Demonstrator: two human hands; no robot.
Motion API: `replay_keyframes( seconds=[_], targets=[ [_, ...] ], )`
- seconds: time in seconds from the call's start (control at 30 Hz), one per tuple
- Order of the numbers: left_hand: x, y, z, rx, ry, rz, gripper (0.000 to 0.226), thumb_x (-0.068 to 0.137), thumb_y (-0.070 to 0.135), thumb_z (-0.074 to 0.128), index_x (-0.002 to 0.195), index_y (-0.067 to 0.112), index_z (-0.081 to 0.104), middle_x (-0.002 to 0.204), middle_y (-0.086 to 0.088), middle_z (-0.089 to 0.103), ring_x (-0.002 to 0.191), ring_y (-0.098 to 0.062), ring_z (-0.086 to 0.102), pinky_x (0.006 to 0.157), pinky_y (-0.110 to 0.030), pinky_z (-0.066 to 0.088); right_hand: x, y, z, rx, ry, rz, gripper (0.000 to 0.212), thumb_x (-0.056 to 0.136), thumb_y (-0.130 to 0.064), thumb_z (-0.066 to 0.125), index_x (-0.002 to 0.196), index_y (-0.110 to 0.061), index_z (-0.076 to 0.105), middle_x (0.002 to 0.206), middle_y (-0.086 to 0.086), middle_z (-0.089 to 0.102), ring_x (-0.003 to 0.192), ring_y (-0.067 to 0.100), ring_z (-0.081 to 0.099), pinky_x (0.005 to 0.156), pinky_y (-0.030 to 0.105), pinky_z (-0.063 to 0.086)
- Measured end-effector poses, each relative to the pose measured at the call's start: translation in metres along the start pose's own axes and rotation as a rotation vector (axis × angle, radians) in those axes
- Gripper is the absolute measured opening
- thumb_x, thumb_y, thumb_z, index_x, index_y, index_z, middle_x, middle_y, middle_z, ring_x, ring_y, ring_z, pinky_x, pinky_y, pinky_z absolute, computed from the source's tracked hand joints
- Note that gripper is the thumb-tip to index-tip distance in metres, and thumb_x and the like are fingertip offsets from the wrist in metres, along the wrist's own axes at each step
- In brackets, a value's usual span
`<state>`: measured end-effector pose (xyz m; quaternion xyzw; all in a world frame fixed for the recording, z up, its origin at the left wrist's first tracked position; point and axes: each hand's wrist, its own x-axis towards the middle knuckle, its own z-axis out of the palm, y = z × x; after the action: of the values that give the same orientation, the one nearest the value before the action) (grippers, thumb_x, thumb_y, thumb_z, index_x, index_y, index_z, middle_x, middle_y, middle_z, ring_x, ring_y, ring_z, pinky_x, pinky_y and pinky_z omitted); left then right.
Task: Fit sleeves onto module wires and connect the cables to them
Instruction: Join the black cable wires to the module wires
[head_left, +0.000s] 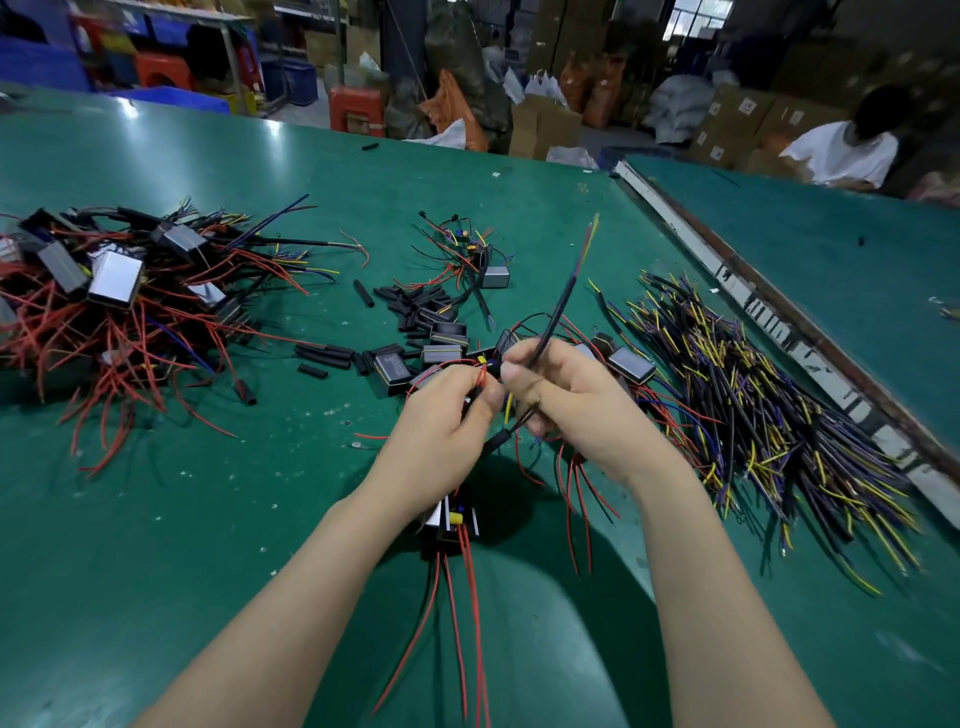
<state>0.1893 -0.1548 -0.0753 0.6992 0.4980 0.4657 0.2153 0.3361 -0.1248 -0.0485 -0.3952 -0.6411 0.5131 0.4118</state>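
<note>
head view: both forearms reach in from the bottom edge over a green table (208, 493). the left hand (441, 415) has its fingers curled, thumb and fingertips pinching thin red wires (480, 375) near the middle of the frame. the right hand (566, 400) is curled round a black cable (558, 312), which rises up and to the right from the fist; its far end shows loose yellow, red and dark strands, blurred. where the two hands meet, the wire ends are hidden by thumbs and knuckles, so the joint itself cannot be made out. a short black sleeve (496, 441) sits on a lead just below the right hand's thumb. under the left wrist hangs a small module (447, 519), partly covered by the arm, with red wires trailing down out of the frame's bottom edge.

behind the hands lie more modules (631, 364) and a scatter of loose black sleeves (415, 306). to the left, a heap of wired modules (104, 291) is cut off by the frame's left edge. to the right, a bundle of cables (753, 415) with yellow and purple ends fans across the table. at the top right, a person in a white top (841, 153) sits at a second table; the background shelves and boxes are too blurred to read.
</note>
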Motion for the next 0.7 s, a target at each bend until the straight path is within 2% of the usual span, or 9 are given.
replay_keyframes(
  seconds=[0.07,0.17,0.3,0.47,0.6,0.7],
  targets=[
    [0.001,-0.001,-0.001,-0.049,0.022,-0.058,0.022,0.097,0.019,0.049,0.076,0.017,0.050,0.066,0.011,0.044,0.063,0.002,0.042,0.059,-0.014,0.032,-0.001,0.001,-0.001,0.009,-0.061,0.007,0.015,0.094,-0.007,0.056,0.092,-0.021,0.055,0.067,-0.012,0.059,0.052,0.006,0.052,0.051,0.018,0.041],
    [0.002,-0.004,-0.003,-0.124,0.047,-0.135,0.022,0.095,0.021,0.053,0.074,0.024,0.055,0.059,0.011,0.045,0.055,-0.002,0.039,0.053,-0.018,0.029,-0.001,0.001,0.000,0.014,-0.052,-0.021,0.019,0.092,0.002,0.056,0.092,-0.018,0.054,0.068,-0.011,0.064,0.056,0.006,0.057,0.052,0.016,0.042],
    [0.003,-0.006,-0.005,-0.160,0.051,-0.154,0.013,0.091,0.022,0.060,0.078,0.025,0.062,0.062,0.012,0.052,0.057,-0.007,0.042,0.055,-0.024,0.034,0.000,0.004,0.003,-0.050,-0.005,-0.026,0.025,0.091,0.008,0.052,0.089,-0.017,0.050,0.062,-0.011,0.059,0.052,0.005,0.055,0.053,0.014,0.042],
    [0.004,-0.005,-0.008,-0.155,0.007,-0.150,0.019,0.091,0.020,0.061,0.075,0.029,0.060,0.061,0.012,0.051,0.054,-0.003,0.040,0.054,-0.019,0.032,-0.004,0.003,-0.008,-0.136,-0.100,0.023,0.015,0.081,-0.012,0.057,0.089,-0.023,0.049,0.061,-0.018,0.054,0.050,0.005,0.043,0.050,0.016,0.038],
    [0.002,-0.002,-0.008,-0.048,0.018,-0.099,0.017,0.091,0.017,0.060,0.076,0.024,0.058,0.062,0.016,0.052,0.057,0.005,0.046,0.056,-0.011,0.032,-0.003,0.002,-0.009,-0.099,-0.091,0.068,0.025,0.090,0.002,0.048,0.091,-0.022,0.052,0.059,-0.014,0.053,0.049,0.008,0.043,0.050,0.018,0.038],
    [0.003,-0.003,-0.009,0.013,0.071,-0.049,0.014,0.090,0.014,0.060,0.079,0.022,0.059,0.069,0.016,0.054,0.065,0.003,0.048,0.061,-0.011,0.034,-0.001,0.001,0.000,0.085,-0.057,0.105,0.019,0.096,-0.004,0.045,0.087,-0.019,0.051,0.069,-0.003,0.057,0.052,0.013,0.052,0.053,0.021,0.041]
  ],
)
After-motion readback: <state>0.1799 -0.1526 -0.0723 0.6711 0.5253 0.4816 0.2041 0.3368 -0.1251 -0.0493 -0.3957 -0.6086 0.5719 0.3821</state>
